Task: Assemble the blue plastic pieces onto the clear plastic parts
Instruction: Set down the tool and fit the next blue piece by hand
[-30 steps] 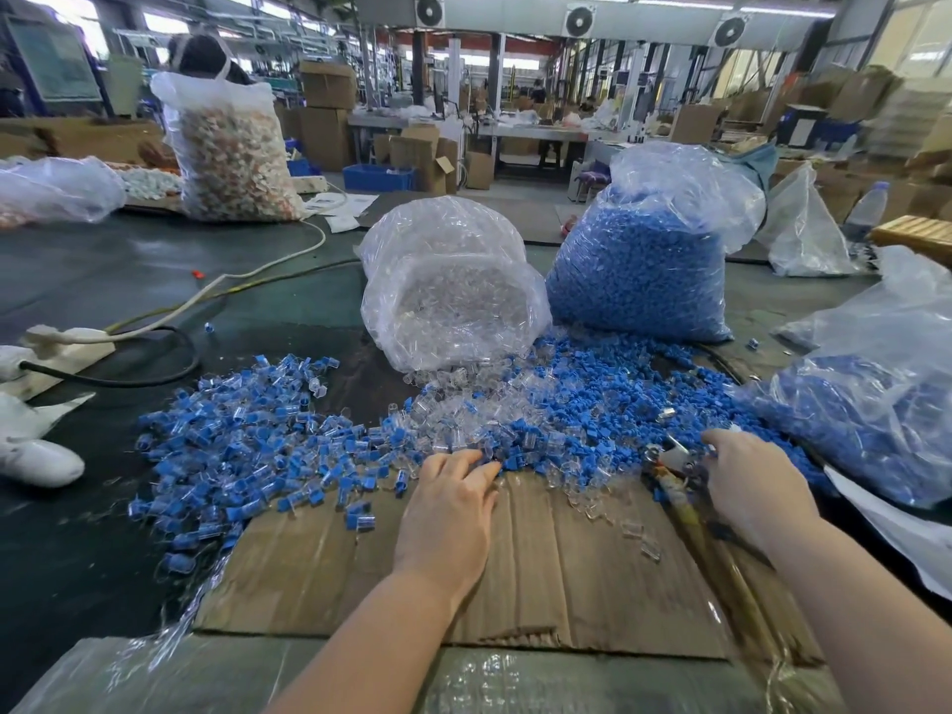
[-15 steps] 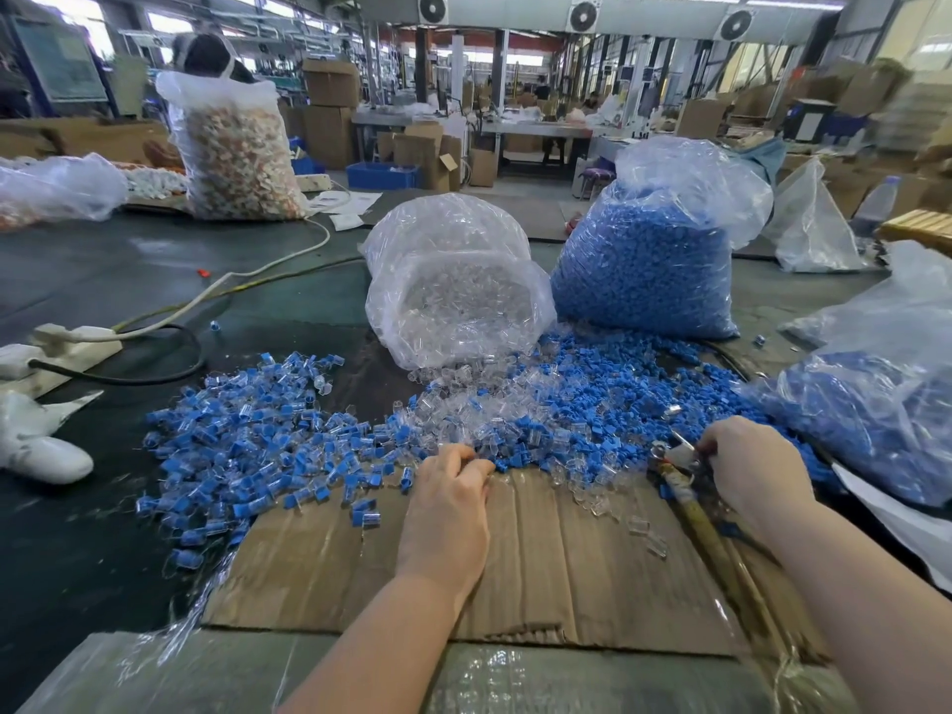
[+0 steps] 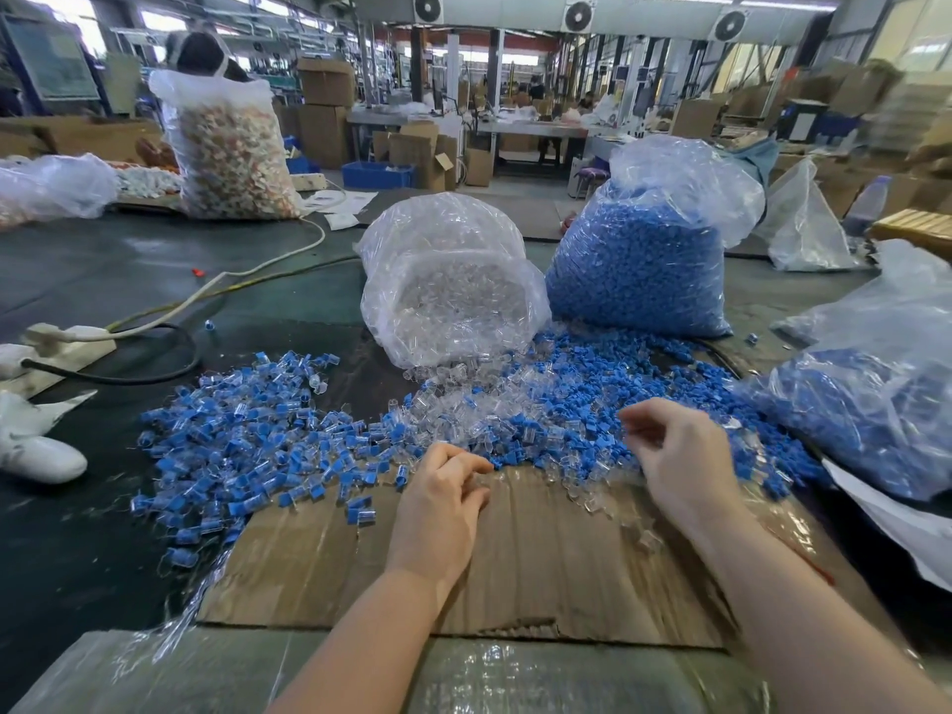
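Loose clear plastic parts (image 3: 458,409) spill from a clear bag (image 3: 453,296) onto the dark table. Loose blue pieces (image 3: 592,383) lie to their right. A spread of blue-and-clear joined pieces (image 3: 247,435) covers the table on the left. My left hand (image 3: 443,502) rests at the far edge of the cardboard sheet (image 3: 541,559), its fingers curled in on what looks like a small clear part. My right hand (image 3: 680,456) hovers over the blue pieces, blurred, with fingers curled; what it holds is not visible.
A full bag of blue pieces (image 3: 639,265) stands behind the piles, and another blue-filled bag (image 3: 865,414) lies at the right. Cables (image 3: 154,363) and a white object (image 3: 31,456) lie at the left. A tall bag of mixed pieces (image 3: 232,146) stands far left.
My right hand left the tool at the right and swung up and left over the blue pieces. My left hand's fingers, flat before, have curled in.
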Demonstrator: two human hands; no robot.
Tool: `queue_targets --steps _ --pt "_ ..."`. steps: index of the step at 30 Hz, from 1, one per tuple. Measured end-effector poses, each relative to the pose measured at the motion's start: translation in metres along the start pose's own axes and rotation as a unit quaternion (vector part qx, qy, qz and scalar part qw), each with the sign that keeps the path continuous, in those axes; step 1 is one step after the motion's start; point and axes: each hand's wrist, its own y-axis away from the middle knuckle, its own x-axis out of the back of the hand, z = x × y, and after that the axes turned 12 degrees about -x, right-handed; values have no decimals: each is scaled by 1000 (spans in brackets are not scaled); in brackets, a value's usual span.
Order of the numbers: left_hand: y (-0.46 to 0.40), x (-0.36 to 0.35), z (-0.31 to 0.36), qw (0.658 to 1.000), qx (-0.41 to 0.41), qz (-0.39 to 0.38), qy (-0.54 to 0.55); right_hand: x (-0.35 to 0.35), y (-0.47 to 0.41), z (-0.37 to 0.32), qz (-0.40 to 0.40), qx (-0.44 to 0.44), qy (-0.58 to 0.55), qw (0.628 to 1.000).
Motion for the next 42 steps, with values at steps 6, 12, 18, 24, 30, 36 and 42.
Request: queue_targets --steps 6,12,18,24,30,36,42 --pt "0 2 1 1000 -6 -8 4 -29 26 -16 -21 53 26 998" --pt "0 2 0 1000 -10 -21 -2 -35 20 -9 0 55 117 992" --pt "0 3 2 999 -23 -32 8 -37 10 -6 -3 35 214 976" --pt "1 3 3 998 -34 -33 33 -38 3 -8 -11 8 307 952" --pt "1 4 3 998 -33 -21 45 -38 -2 -11 -35 11 314 949" --pt "4 3 2 998 -44 -33 24 -37 -5 -14 -35 -1 320 947" --pt "5 3 3 997 -57 -53 10 -36 -8 -15 -40 -11 327 944"
